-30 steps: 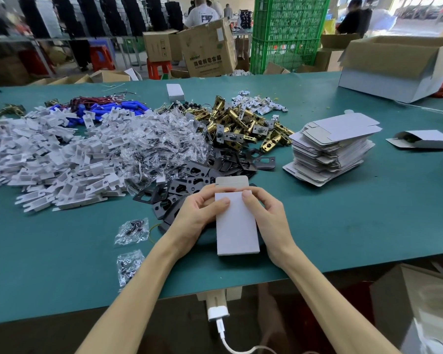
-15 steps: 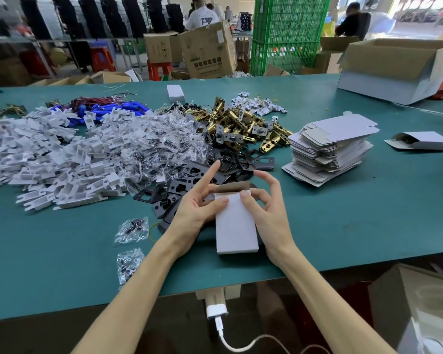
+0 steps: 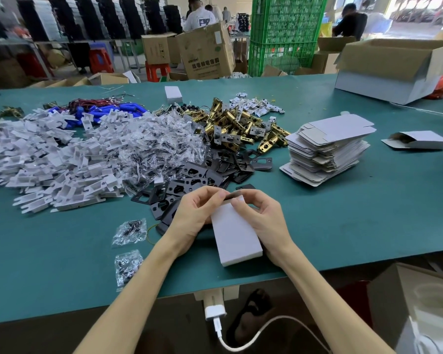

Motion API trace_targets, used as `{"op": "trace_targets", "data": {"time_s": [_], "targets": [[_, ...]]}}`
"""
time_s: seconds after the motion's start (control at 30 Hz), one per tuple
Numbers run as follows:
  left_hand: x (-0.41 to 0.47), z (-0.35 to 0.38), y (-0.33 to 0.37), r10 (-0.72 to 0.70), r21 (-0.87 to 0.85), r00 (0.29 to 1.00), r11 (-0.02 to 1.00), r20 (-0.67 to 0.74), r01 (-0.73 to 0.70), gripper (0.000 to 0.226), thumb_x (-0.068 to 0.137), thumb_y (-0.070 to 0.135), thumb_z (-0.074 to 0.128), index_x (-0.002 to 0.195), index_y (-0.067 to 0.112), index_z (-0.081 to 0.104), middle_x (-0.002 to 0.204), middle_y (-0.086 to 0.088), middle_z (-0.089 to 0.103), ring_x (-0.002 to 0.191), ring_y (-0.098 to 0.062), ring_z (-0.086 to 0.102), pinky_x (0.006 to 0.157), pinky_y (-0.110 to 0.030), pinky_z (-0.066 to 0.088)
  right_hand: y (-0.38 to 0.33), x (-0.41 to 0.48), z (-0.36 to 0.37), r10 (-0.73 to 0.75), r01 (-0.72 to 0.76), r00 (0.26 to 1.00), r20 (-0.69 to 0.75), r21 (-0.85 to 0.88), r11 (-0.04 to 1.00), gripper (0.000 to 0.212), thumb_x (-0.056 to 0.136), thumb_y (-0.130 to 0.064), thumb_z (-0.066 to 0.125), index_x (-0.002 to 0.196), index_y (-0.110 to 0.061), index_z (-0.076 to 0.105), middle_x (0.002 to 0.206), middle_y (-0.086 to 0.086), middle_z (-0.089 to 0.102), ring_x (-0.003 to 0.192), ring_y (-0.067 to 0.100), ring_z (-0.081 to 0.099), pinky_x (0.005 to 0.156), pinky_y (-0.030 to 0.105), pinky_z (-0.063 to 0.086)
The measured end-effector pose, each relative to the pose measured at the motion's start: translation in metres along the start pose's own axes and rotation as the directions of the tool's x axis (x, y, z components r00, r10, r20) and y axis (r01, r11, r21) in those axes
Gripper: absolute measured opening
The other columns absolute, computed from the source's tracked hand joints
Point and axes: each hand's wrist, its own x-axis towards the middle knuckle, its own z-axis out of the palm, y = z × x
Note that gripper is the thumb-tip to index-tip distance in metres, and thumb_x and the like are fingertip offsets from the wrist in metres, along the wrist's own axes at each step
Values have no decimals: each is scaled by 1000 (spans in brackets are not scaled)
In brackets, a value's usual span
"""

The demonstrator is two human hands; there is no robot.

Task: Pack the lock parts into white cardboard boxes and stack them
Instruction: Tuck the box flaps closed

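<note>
Hands, left (image 3: 193, 215) and right (image 3: 262, 218), pinch the white box's (image 3: 234, 233) end flap; a slip could crease it or leave it untucked.

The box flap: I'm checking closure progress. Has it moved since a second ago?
Yes. The flap has folded down toward the white box, no longer standing up against the black plates.

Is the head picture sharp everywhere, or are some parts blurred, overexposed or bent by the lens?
Head view: the white box and both hands are sharp; the table edge curves from wide-angle distortion; the doorway at top right is overexposed; distant workers look soft.
</note>
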Motion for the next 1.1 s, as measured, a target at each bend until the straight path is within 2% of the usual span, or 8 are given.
{"op": "trace_targets", "data": {"time_s": [0.1,0.2,0.37,0.5,0.7,0.77,0.87,1.1], "targets": [[0,-1,-1,20,47,1000,999,4,-20,22,96,21,73,113,6,71,112,-17,74,88,-19,67,74,-28,57,-1,0,0,12,-12,1000,16,14,1000,23,92,-12,74,112,-3,66,97,4,73,83,20,70,69,38,58],[0,-1,0,-11,23,1000,1000,-12,11,28,89,28,75,109,8,72,103,-15,75,84,-19,67,69,-27,56,0,1,-1,14,-14,1000,27,17,1000,25,91,-11,75,113,-4,66,104,9,73,82,19,71,67,34,60],[2,1,0,-67,-28,997,997,-46,66,26,83,29,75,98,8,72,92,-14,71,80,-25,61,70,-35,49,2,2,-2,11,-12,999,47,32,999,28,88,-8,77,114,-4,67,105,4,75,83,13,71,68,28,58],[3,0,1,-91,-77,995,993,-35,88,17,84,25,75,90,9,73,91,-17,71,75,-24,62,68,-33,51,3,2,-3,16,-18,999,33,49,999,29,87,-9,79,113,-4,69,103,2,76,84,10,72,68,24,57],[4,-2,3,-94,-134,995,987,-27,90,28,83,20,77,98,-4,73,102,-25,73,81,-27,66,69,-31,59,3,3,-4,34,-36,999,20,63,997,26,88,-13,79,111,-6,71,106,6,76,87,13,72,71,29,58],[3,-2,4,-102,-149,995,984,-16,99,21,84,16,81,96,0,75,104,-25,74,81,-26,67,69,-31,60,3,3,-4,43,-45,999,31,67,997,25,88,-14,78,111,-7,71,106,7,76,88,14,72,72,30,59],[3,-3,6,-114,-172,993,979,-18,109,10,89,11,73,92,2,76,101,-22,74,79,-25,67,67,-30,60,3,3,-4,45,-47,999,26,62,997,22,89,-15,77,110,-9,72,105,5,77,89,14,71,73,30,58],[3,-3,7,-129,-163,991,979,-33,122,16,98,2,62,105,-10,70,95,-16,75,76,-20,68,64,-28,59,2,3,-3,52,-52,999,5,60,997,15,94,-17,73,107,-10,74,104,9,76,87,15,69,72,30,55]]}}
